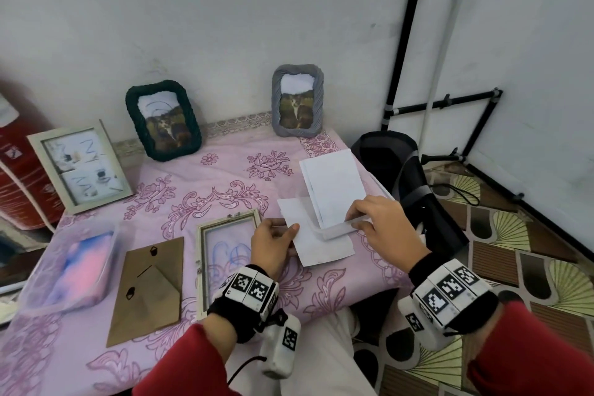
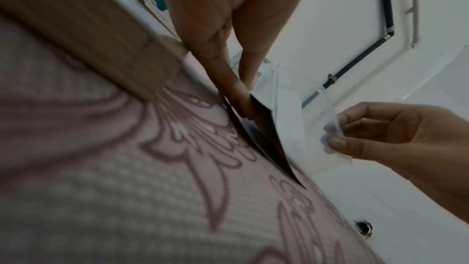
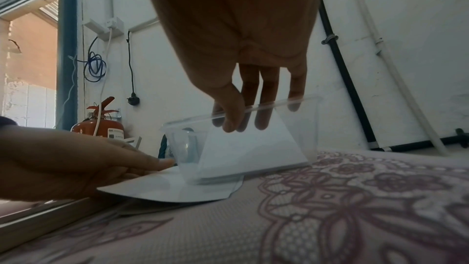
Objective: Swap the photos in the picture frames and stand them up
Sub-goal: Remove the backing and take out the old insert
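Note:
A photo (image 1: 316, 241) lies white back up on the pink cloth, partly under a clear plastic container (image 1: 337, 230) that holds a stack of white-backed photos (image 1: 334, 190). My left hand (image 1: 273, 241) pinches the photo's left edge (image 2: 269, 144), whose dark printed side faces down. My right hand (image 1: 376, 222) grips the container's near rim (image 3: 253, 111), thumb outside and fingers inside, and the container (image 3: 253, 148) looks tilted. An emptied wooden frame (image 1: 225, 254) lies flat left of my left hand, with its brown backing board (image 1: 148, 291) beside it.
A white frame (image 1: 78, 165), a dark green braided frame (image 1: 164, 120) and a grey frame (image 1: 297, 101) stand along the back. A second clear container (image 1: 69, 270) sits front left. A black bag (image 1: 401, 170) is past the table's right edge, a red extinguisher (image 1: 19, 170) at the left.

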`<state>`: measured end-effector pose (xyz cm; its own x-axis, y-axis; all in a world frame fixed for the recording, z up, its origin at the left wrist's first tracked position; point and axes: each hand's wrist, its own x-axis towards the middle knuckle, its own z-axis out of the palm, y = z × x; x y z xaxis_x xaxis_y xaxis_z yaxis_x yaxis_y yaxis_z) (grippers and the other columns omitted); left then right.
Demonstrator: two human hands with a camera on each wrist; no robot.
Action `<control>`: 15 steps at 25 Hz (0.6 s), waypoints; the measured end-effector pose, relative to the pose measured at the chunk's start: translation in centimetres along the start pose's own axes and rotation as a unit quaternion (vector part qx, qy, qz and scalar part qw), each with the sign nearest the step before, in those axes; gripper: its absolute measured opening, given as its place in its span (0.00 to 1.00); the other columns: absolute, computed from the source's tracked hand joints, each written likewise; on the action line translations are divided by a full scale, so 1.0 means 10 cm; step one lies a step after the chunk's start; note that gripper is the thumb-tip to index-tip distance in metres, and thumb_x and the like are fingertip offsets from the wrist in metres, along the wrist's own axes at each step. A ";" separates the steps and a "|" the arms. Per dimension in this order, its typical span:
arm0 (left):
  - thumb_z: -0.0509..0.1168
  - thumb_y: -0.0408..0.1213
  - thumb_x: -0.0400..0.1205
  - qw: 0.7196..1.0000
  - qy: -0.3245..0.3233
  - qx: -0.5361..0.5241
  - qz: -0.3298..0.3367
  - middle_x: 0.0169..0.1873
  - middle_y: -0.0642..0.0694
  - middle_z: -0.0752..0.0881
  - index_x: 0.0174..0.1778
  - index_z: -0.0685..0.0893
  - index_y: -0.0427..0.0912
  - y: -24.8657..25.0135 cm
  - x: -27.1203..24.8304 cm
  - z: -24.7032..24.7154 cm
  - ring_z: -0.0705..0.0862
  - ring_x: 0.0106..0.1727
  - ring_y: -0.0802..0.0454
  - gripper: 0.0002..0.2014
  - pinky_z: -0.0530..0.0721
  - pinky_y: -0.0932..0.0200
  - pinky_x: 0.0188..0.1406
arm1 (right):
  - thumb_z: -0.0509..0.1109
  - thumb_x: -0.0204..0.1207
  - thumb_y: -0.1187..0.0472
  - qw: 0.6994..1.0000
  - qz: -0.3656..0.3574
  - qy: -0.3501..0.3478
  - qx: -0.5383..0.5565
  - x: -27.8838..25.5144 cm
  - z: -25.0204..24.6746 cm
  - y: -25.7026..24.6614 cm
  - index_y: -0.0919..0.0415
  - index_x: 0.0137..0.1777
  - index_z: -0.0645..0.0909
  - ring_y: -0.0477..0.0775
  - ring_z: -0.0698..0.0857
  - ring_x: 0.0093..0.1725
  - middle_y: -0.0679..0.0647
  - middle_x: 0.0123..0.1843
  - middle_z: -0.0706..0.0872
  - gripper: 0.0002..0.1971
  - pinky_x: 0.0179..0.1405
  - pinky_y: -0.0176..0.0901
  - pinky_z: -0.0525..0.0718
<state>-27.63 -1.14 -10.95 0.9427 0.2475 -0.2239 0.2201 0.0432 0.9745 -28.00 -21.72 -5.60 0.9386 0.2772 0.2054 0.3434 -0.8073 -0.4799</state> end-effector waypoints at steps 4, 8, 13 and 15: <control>0.69 0.25 0.76 0.989 -0.027 0.137 0.038 0.34 0.41 0.81 0.57 0.79 0.29 0.03 -0.04 -0.06 0.84 0.34 0.47 0.14 0.86 0.64 0.24 | 0.68 0.74 0.68 1.000 0.003 -0.018 -0.006 0.01 -0.01 -0.02 0.56 0.43 0.83 0.51 0.81 0.49 0.49 0.43 0.86 0.07 0.58 0.54 0.74; 0.71 0.30 0.75 0.950 -0.024 0.294 0.103 0.34 0.41 0.86 0.55 0.82 0.32 0.10 -0.08 -0.11 0.85 0.35 0.49 0.13 0.87 0.57 0.40 | 0.68 0.74 0.69 0.999 0.008 -0.031 -0.009 0.03 -0.01 -0.03 0.57 0.42 0.83 0.48 0.81 0.47 0.48 0.42 0.87 0.07 0.58 0.54 0.75; 0.70 0.28 0.74 0.940 -0.038 0.323 0.100 0.40 0.35 0.88 0.63 0.79 0.31 0.14 -0.10 -0.11 0.87 0.45 0.40 0.20 0.84 0.47 0.54 | 0.68 0.73 0.70 0.999 0.008 -0.046 0.008 0.06 -0.04 -0.04 0.58 0.42 0.84 0.49 0.82 0.47 0.49 0.43 0.89 0.08 0.57 0.53 0.77; 0.68 0.26 0.74 0.936 -0.028 0.329 0.120 0.42 0.37 0.85 0.62 0.79 0.32 0.17 -0.12 -0.10 0.83 0.44 0.43 0.19 0.83 0.51 0.54 | 0.67 0.71 0.71 0.998 0.008 -0.065 0.021 0.05 -0.07 -0.04 0.56 0.43 0.85 0.48 0.82 0.49 0.48 0.44 0.88 0.09 0.56 0.48 0.78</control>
<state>-28.65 -0.44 -8.98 0.9924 0.1218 -0.0185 0.0904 -0.6179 0.7811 -27.65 -21.63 -4.69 0.9397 0.3308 0.0868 0.3262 -0.7906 -0.5182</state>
